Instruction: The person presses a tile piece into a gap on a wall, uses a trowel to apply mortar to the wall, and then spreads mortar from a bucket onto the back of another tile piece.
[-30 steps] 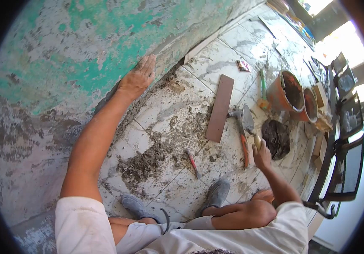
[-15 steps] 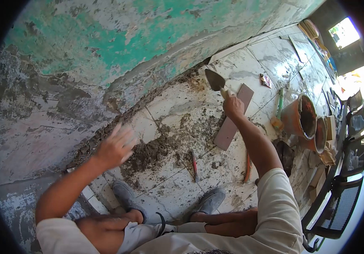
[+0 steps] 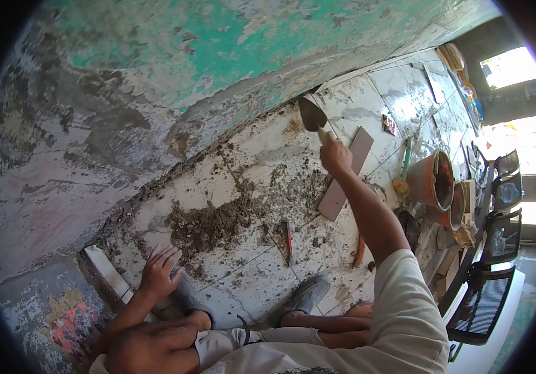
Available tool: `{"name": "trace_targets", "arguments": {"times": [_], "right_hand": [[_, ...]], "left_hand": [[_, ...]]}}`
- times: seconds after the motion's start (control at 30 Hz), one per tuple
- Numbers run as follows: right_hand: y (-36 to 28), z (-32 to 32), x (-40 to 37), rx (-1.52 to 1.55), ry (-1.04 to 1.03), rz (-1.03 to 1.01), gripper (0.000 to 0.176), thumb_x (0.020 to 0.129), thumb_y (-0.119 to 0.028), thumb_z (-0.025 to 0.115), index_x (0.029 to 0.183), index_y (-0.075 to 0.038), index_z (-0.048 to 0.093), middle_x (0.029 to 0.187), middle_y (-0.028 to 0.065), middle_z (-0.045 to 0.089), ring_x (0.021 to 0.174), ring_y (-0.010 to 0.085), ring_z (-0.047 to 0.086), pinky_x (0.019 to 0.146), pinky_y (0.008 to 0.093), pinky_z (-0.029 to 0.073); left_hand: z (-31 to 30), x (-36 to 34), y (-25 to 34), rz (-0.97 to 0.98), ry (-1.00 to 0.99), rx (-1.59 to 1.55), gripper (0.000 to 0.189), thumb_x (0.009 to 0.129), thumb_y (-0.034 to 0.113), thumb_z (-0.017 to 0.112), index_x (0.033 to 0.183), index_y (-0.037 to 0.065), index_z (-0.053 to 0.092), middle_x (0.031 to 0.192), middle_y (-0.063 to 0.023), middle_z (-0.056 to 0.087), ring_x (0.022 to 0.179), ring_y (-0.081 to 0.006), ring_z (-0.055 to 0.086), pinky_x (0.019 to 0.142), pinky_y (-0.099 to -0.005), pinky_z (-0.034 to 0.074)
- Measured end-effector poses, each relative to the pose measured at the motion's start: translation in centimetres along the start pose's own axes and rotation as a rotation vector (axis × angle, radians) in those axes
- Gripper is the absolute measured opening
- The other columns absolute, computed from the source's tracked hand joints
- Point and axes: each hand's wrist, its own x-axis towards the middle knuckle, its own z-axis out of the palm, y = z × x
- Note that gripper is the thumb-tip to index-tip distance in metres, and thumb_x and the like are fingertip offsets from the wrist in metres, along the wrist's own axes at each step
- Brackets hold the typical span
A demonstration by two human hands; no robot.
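Observation:
My right hand (image 3: 336, 157) is wrapped round the handle of a trowel (image 3: 312, 115), whose dark blade lies near the foot of the wall. My left hand (image 3: 161, 272) holds nothing, its fingers stretched out above my left shoe (image 3: 187, 293). A dark heap of crumbly mortar (image 3: 212, 227) spreads over the tiled floor between my hands. Under my right forearm lies a flat brown board (image 3: 346, 181), partly hidden. A red and black pencil-like tool (image 3: 289, 243) rests on the tiles in front of my right shoe (image 3: 305, 296).
A peeling green and grey wall (image 3: 218, 62) runs along the far side. To the right stand tilted-looking orange buckets (image 3: 422, 181), a green-handled brush (image 3: 403, 168) and black mesh chairs (image 3: 483, 299). A small packet (image 3: 389, 124) lies on the tiles. A pale tile strip (image 3: 106, 271) sits at left.
My left hand has dropped from beside the wall down toward my left shoe. My right hand and the trowel have shifted slightly left. The view has turned a little.

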Motion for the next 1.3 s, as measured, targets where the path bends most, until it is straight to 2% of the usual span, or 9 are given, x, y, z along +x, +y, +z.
{"name": "trace_targets", "arguments": {"times": [0.23,0.43,0.67,0.73,0.87,1.1,1.17,1.2,1.3], "right_hand": [[-3.8,-1.2,-10.6,0.010,0.004,-0.306,0.046,0.090,-0.017,0.049,0.135,-0.013,0.044,0.101,0.0202,0.065,0.087,0.0380,0.067,0.076,0.0474,0.053],[-4.4,-2.3,-6.6,0.026,0.026,0.045,0.046,0.088,-0.012,0.048,0.134,-0.016,0.051,0.107,0.0183,0.065,0.095,0.0355,0.066,0.080,0.0458,0.052],[-8.1,2.2,-14.4,0.102,0.034,-0.194,0.057,0.086,-0.014,0.054,0.142,-0.018,0.042,0.106,0.0213,0.063,0.093,0.0382,0.065,0.077,0.0467,0.051],[-9.2,-0.7,-15.8,0.161,-0.160,-0.091,0.051,0.087,-0.021,0.056,0.137,-0.019,0.048,0.114,0.0205,0.061,0.098,0.0383,0.063,0.082,0.0485,0.049],[-10.3,0.6,-14.0,0.137,-0.098,0.030,0.055,0.087,-0.023,0.058,0.140,-0.022,0.046,0.111,0.0176,0.063,0.097,0.0341,0.065,0.079,0.0478,0.051],[-12.3,1.2,-21.2,0.240,-0.100,-0.442,0.040,0.093,-0.020,0.055,0.133,-0.019,0.049,0.102,0.0204,0.065,0.069,0.0303,0.065,0.060,0.0423,0.053],[-12.1,0.5,-19.5,0.202,-0.249,-0.098,0.043,0.092,-0.020,0.055,0.135,-0.019,0.047,0.102,0.0200,0.065,0.072,0.0305,0.067,0.055,0.0406,0.052],[-10.8,2.6,-18.5,0.123,-0.007,-0.185,0.044,0.092,-0.017,0.055,0.136,-0.019,0.046,0.103,0.0202,0.065,0.073,0.0285,0.067,0.051,0.0381,0.052],[-12.6,3.3,-18.2,0.135,-0.159,-0.153,0.047,0.090,-0.015,0.055,0.137,-0.018,0.045,0.103,0.0210,0.065,0.073,0.0299,0.067,0.055,0.0396,0.054]], "left_hand": [[2.3,2.6,-3.9,-0.086,0.161,-0.082,0.046,0.081,0.016,0.069,0.123,0.003,0.055,0.123,-0.0194,0.058,0.119,-0.0365,0.053,0.108,-0.0487,0.036],[4.9,6.7,-6.9,-0.200,0.024,-0.160,0.055,0.085,0.023,0.067,0.132,0.003,0.047,0.140,-0.0227,0.042,0.132,-0.0393,0.039,0.110,-0.0458,0.034],[7.4,10.3,-9.0,-0.140,0.036,-0.093,0.063,0.090,0.036,0.062,0.140,0.004,0.041,0.150,-0.0234,0.028,0.140,-0.0388,0.027,0.114,-0.0461,0.027],[7.6,11.1,-9.1,-0.084,0.061,-0.021,0.067,0.092,0.042,0.058,0.143,0.004,0.036,0.151,-0.0240,0.025,0.141,-0.0391,0.024,0.115,-0.0467,0.024],[8.1,12.6,-8.9,-0.064,0.073,-0.017,0.071,0.094,0.047,0.053,0.147,0.005,0.031,0.153,-0.0236,0.021,0.142,-0.0392,0.022,0.116,-0.0472,0.022],[10.2,13.7,-10.0,-0.071,0.155,-0.180,0.075,0.098,0.056,0.037,0.151,0.005,0.020,0.156,-0.0233,0.014,0.143,-0.0400,0.018,0.116,-0.0494,0.020],[10.3,13.5,-9.8,-0.051,0.199,-0.195,0.075,0.098,0.056,0.036,0.151,0.005,0.019,0.156,-0.0236,0.014,0.143,-0.0403,0.018,0.116,-0.0499,0.020],[10.1,13.4,-9.6,-0.062,0.195,-0.203,0.074,0.098,0.055,0.036,0.151,0.005,0.019,0.156,-0.0233,0.015,0.143,-0.0406,0.019,0.115,-0.0502,0.020],[10.3,13.6,-9.6,-0.042,0.244,-0.182,0.072,0.099,0.052,0.036,0.150,0.004,0.021,0.155,-0.0228,0.018,0.142,-0.0409,0.020,0.114,-0.0507,0.020]]}}
